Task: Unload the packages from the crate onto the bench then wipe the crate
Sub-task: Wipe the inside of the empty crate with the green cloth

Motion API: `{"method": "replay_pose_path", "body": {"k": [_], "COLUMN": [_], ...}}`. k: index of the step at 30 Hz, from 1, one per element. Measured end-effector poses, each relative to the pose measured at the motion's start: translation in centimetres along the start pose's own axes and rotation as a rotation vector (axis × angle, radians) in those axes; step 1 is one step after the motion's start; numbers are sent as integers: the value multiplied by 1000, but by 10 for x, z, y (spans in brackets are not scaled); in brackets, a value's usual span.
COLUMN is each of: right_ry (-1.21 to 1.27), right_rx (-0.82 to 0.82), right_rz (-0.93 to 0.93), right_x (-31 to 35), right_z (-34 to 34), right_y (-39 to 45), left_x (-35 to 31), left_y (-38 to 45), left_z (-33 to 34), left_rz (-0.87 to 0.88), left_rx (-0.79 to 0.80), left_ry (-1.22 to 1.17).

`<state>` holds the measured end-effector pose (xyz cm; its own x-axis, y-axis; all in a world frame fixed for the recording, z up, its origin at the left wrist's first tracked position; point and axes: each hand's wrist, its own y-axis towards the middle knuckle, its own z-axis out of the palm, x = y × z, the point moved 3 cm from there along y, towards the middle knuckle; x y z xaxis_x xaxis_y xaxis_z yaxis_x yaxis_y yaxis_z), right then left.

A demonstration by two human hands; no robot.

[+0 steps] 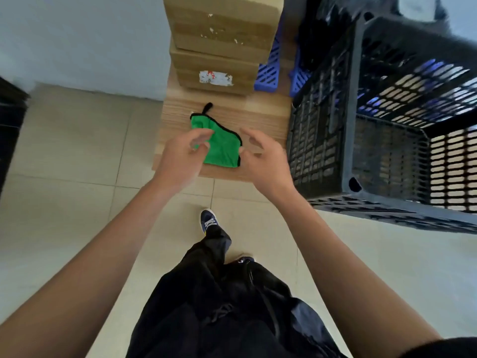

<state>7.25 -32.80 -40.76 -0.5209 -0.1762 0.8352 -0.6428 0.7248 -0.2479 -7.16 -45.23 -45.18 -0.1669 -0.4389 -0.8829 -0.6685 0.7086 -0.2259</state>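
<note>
A green cloth (222,147) with black trim lies flat on the wooden bench (263,117). My left hand (180,158) hovers over the cloth's left side with fingers loosely spread, holding nothing. My right hand (263,156) hovers at the cloth's right edge, fingers loosely curled and also holding nothing. Two cardboard packages (219,40) are stacked at the far end of the bench. The black slatted crate (382,120) stands to the right; the part of its inside that shows holds nothing.
Blue plastic crate pieces (271,71) and dark items sit behind the black crate. A dark object (10,120) stands at the far left on the tiled floor. My legs and a blue shoe (209,220) are below the bench's near end.
</note>
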Motion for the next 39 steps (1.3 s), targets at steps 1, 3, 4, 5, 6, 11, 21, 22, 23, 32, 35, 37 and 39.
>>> {"method": "replay_pose_path", "body": {"k": [1,3,4,5,6,11,21,22,23,32,35,37,39], "right_ry": [7,30,43,58,73,142,159,158,161,100,64,52,33], "right_rx": [-6,-26,-29,-26,-24,-87,-430,-463,-498,-740,-812,-842,-867], "right_rz": [-42,-124,-154,-173,-188,-225,25,38,51,126,147,171,197], "right_x": [10,26,33,38,42,40,-27,-32,-36,-61,-65,-67,-68], "right_z": [-9,-25,-33,-39,-47,-92,-176,-181,-187,-242,-255,-262,-267], "right_y": [-11,-38,-52,-65,-77,-129,-193,-196,-197,-180,-168,-158,-147], "left_x": [-11,-34,-45,-57,-69,-123,-198,-207,-215,-271,-284,-289,-289], "left_y": [-6,-20,-28,-36,-44,-79,-106,-105,-103,-50,-25,-9,6], "left_z": [1,4,5,7,9,23,86,92,97,143,158,164,170], "left_rz": [28,83,109,133,164,307,612,640,661,759,772,760,747], "left_rx": [13,30,36,42,49,62,105,119,140,272,316,332,365], "left_ry": [18,54,59,57,50,86,208,216,228,384,407,386,384]}}
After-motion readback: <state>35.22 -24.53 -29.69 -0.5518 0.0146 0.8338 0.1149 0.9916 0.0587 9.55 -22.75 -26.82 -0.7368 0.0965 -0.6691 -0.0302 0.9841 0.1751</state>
